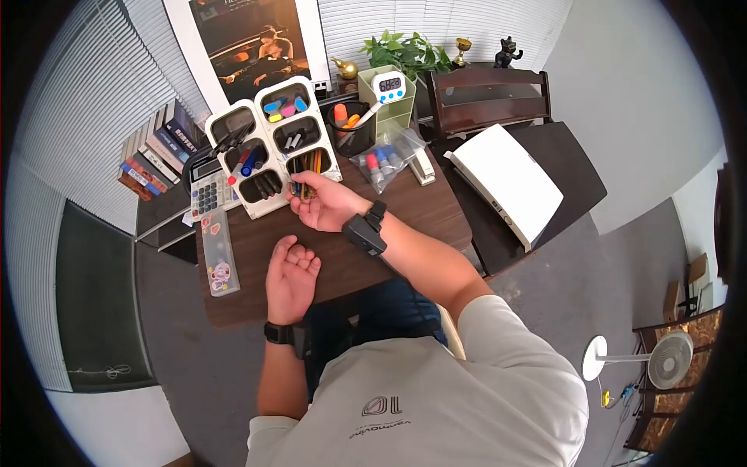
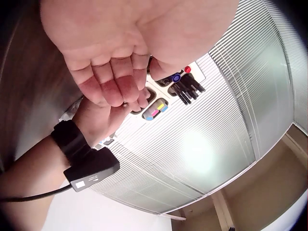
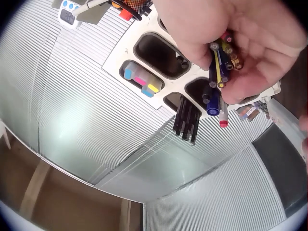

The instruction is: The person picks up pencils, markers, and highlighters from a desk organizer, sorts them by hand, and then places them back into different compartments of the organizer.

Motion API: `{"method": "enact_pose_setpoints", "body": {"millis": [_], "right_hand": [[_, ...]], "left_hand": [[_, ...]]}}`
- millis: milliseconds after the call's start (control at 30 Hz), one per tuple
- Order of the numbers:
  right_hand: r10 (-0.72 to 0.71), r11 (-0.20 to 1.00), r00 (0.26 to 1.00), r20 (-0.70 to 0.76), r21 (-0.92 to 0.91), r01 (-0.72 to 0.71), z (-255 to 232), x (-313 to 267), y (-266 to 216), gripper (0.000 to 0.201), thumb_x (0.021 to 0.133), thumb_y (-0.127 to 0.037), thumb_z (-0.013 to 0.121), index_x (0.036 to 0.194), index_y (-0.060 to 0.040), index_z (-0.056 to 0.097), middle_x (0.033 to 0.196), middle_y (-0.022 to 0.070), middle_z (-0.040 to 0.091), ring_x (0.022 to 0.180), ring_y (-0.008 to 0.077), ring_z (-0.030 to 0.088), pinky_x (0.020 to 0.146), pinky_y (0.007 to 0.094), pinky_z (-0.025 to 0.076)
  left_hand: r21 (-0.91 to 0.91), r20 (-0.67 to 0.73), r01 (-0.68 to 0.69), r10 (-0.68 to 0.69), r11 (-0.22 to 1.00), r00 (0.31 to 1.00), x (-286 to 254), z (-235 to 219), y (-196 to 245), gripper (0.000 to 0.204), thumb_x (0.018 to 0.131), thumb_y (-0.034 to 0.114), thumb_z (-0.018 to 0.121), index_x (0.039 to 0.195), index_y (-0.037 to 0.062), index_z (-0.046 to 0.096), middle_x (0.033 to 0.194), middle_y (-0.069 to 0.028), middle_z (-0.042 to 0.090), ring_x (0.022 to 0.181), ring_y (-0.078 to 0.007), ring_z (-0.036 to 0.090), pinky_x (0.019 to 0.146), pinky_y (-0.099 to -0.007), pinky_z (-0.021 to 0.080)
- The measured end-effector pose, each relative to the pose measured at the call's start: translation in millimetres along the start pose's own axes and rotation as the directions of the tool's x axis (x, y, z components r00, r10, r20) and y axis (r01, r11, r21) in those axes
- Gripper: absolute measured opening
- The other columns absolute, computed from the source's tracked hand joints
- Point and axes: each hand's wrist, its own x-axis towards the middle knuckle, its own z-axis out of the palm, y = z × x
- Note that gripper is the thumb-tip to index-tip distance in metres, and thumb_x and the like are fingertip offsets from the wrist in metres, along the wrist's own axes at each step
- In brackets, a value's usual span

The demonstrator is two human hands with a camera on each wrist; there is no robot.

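Note:
My right hand [image 1: 323, 204] curls round a bundle of coloured pencils [image 3: 221, 67] at the lower right compartment of a white desk organizer [image 1: 270, 208]. In the right wrist view the pencil ends point out between thumb and fingers. My left hand [image 1: 292, 280] is held palm up near the front of the desk, fingers loosely bent, with nothing in it. Elsewhere in the organizer are highlighters [image 1: 288, 107], blue and red markers [image 1: 250, 162] and black pens [image 3: 186, 120].
Left of the organizer are a calculator [image 1: 208, 194], a pencil case [image 1: 220, 253] and books [image 1: 159, 148]. To its right stand a mesh pen cup [image 1: 354, 140], a timer [image 1: 389, 87], a bag of glue sticks [image 1: 381, 163] and a stapler [image 1: 422, 167]. A white box [image 1: 510, 183] lies farther right.

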Motion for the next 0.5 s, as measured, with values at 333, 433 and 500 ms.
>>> {"method": "enact_pose_setpoints", "body": {"millis": [333, 433, 500], "right_hand": [[0.023, 0.963, 0.998, 0.061, -0.270, -0.006, 6.9, -103.9, 71.4, 0.023, 0.103, -0.028, 0.060, 0.114, -0.0076, 0.058, 0.086, 0.0046, 0.064, 0.070, 0.0144, 0.065, 0.063, 0.0266, 0.054], [0.086, 0.739, 0.996, 0.022, -0.672, -0.049, 0.3, -114.9, 84.7, 0.026, 0.104, -0.030, 0.057, 0.114, -0.0050, 0.057, 0.083, 0.0064, 0.064, 0.067, 0.0164, 0.068, 0.059, 0.0282, 0.056], [0.054, 0.589, 0.998, 0.032, -0.808, -0.006, 11.1, -113.4, 82.4, 0.029, 0.104, -0.028, 0.056, 0.116, -0.0017, 0.057, 0.085, 0.0110, 0.066, 0.068, 0.0190, 0.070, 0.061, 0.0333, 0.057]], "left_hand": [[0.162, 0.091, -0.014, 0.000, 0.987, 0.996, 4.2, 20.5, 0.5, 0.047, 0.110, 0.036, 0.042, 0.144, 0.0032, 0.049, 0.122, -0.0095, 0.066, 0.113, -0.0214, 0.063, 0.105, -0.0411, 0.048], [0.226, 0.066, -0.003, -0.013, 0.974, 0.998, 3.6, 23.7, 1.6, 0.055, 0.109, 0.037, 0.049, 0.149, 0.0005, 0.043, 0.132, -0.0127, 0.062, 0.115, -0.0221, 0.062, 0.105, -0.0423, 0.048], [0.484, 0.145, -0.098, 0.031, 0.869, 0.989, -4.4, 46.5, 13.8, 0.056, 0.103, 0.031, 0.060, 0.147, -0.0006, 0.044, 0.128, -0.0132, 0.064, 0.116, -0.0199, 0.061, 0.102, -0.0387, 0.049]]}}
